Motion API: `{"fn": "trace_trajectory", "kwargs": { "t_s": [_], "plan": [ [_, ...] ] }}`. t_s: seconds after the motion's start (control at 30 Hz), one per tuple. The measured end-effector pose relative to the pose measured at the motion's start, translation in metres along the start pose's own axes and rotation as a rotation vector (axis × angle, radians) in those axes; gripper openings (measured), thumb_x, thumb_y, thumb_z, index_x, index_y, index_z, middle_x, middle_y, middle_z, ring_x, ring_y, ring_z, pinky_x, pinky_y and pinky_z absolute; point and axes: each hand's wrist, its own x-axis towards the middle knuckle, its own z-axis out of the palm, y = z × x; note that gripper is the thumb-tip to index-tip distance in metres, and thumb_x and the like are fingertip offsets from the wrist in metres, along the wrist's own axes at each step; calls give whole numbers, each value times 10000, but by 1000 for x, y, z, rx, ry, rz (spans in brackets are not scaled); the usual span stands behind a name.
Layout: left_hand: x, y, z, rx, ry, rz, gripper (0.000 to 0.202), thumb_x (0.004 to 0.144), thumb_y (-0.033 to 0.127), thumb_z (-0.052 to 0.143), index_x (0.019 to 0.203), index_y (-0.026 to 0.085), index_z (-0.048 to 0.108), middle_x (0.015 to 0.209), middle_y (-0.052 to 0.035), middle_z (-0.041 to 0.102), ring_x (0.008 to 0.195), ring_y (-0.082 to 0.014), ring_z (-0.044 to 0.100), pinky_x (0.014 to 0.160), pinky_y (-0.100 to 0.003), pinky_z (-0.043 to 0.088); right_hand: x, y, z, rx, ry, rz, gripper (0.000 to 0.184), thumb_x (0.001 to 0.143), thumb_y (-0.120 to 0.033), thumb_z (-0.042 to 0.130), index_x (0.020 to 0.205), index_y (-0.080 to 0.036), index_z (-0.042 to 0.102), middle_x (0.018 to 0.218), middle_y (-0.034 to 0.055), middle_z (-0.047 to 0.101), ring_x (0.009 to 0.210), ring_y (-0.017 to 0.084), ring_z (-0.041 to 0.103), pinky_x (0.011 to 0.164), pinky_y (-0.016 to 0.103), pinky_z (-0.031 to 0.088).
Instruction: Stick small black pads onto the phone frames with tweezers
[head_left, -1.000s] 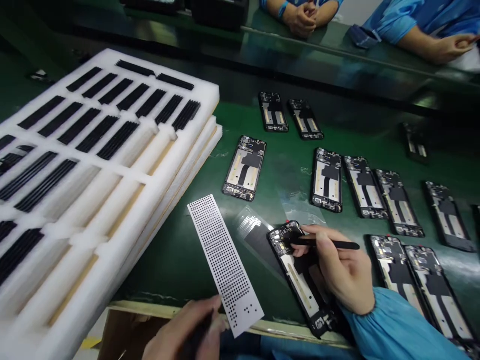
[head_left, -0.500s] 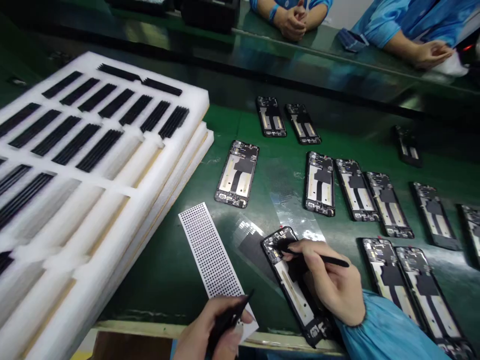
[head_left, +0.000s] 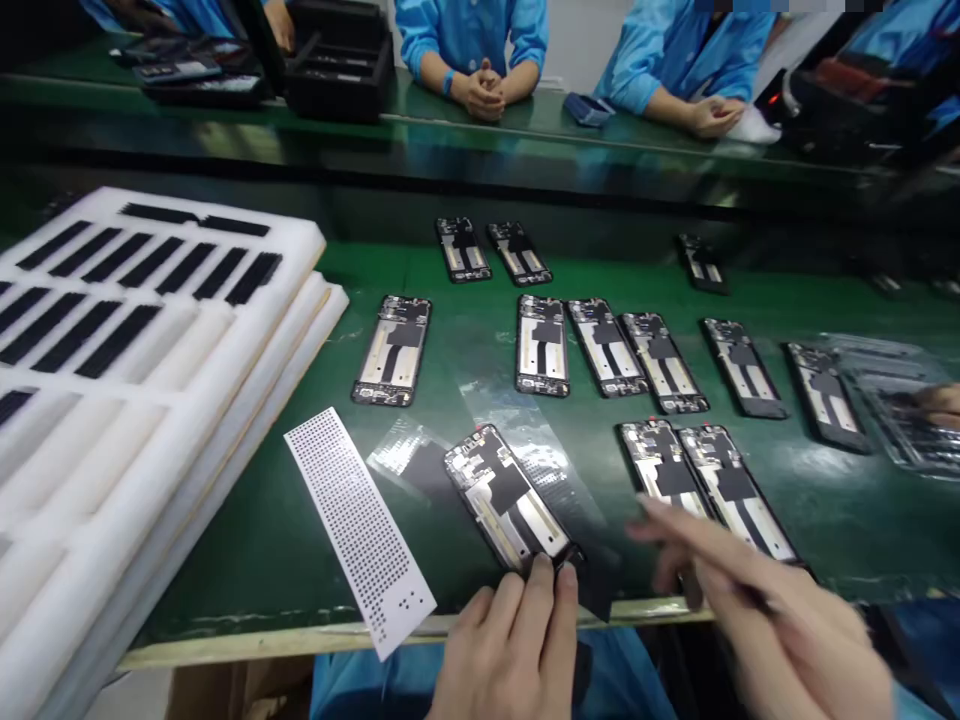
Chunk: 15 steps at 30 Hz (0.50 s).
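Note:
An opened phone (head_left: pixel 510 490), its circuit board and pale inner frame exposed, lies slanted near the front edge of the bench. My left hand (head_left: pixel 510 640) has its fingers closed over the phone's lower end; the thumb is hidden. A dark piece shows beside this hand, too unclear to name. To the right, my right hand (head_left: pixel 780 610) is smeared by motion in front of two more opened phones (head_left: pixel 660 460); whether it holds anything is unclear. A white sheet with rows of small black dots (head_left: pixel 360 520) lies left of the phone.
Stacked white foam trays (head_left: pixel 247 350) with black parts in slots stand at left. Clear plastic film (head_left: pixel 525 430) lies behind the phone. Several opened phones (head_left: pixel 544 345) are spread across the green bench. A clear tray (head_left: pixel 892 400) is at right, with another person's hand (head_left: pixel 941 405). People sit opposite.
My right hand has left the phone's upper end and moved right. My left hand has come from above the dotted sheet onto the phone's lower end. The view has shifted.

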Motion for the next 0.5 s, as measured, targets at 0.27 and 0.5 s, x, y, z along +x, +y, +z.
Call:
{"fn": "trace_trajectory", "kwargs": {
  "t_s": [0.27,0.5],
  "plan": [
    [-10,1,22,21,21,20,416,855,27,516,1245,67,657,1201,-165,722,865,-247,693,679,-325,590,-29,15,20,-47,-379,-190,685,879,-63,409,1544,-222,365,884,37,758,671,198,738,563,285,596],
    [7,-2,13,57,-207,-66,587,849,13,432,1416,118,543,1448,-185,566,919,-213,718,623,-270,613,-27,6,45,-337,-431,-332,679,694,-102,494,1364,-40,584,736,58,754,520,223,675,427,336,440]
  ]
}}
